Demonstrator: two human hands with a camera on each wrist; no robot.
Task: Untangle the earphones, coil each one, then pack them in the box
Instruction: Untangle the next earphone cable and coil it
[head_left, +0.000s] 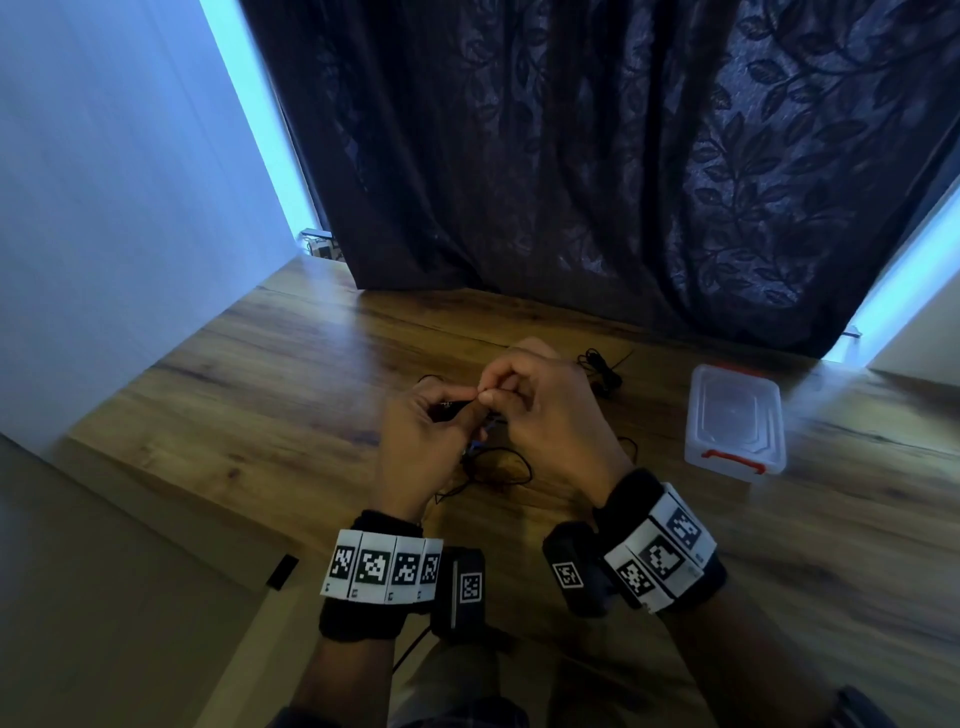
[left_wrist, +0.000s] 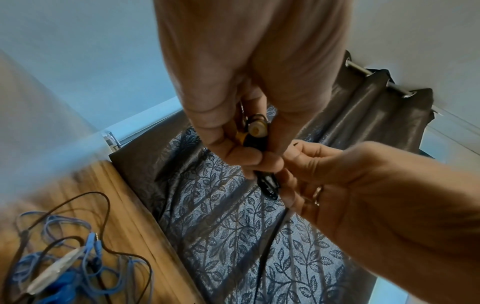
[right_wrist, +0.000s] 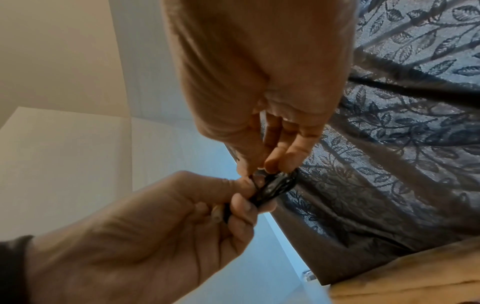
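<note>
Both hands are meeting above the middle of the table (head_left: 249, 415) in the head view: I am seeing the left hand (head_left: 415, 441) curling its fingers round a small bundle of black earphone cable (head_left: 449, 408), while the right hand (head_left: 545, 410) is pinching the same cable between thumb and forefinger. Black cable loops (head_left: 498, 467) are lying on the wood just beneath the hands, and another black earphone (head_left: 602, 369) is sitting in a loose heap beyond the right hand. A clear plastic box (head_left: 735, 421) with red latches is standing closed, lid on, well to the right. A dark leaf-patterned curtain (head_left: 623, 156) is hanging behind the table.

From the left wrist, the left hand (left_wrist: 249, 86) is gripping the black cable (left_wrist: 267, 185) with a round earbud (left_wrist: 257, 128) showing between its fingers, and the right hand (left_wrist: 350, 185) is pinching the strand just beside it. Down on the table (left_wrist: 124, 216), a blue earphone (left_wrist: 64, 267) is lying tangled with a thin black lead (left_wrist: 103, 205).

From the right wrist, the right hand (right_wrist: 262, 92) is nipping the glossy black bundle (right_wrist: 275, 187) with its fingertips (right_wrist: 275, 162), and the left hand (right_wrist: 155, 236) is clasping the other end.
</note>
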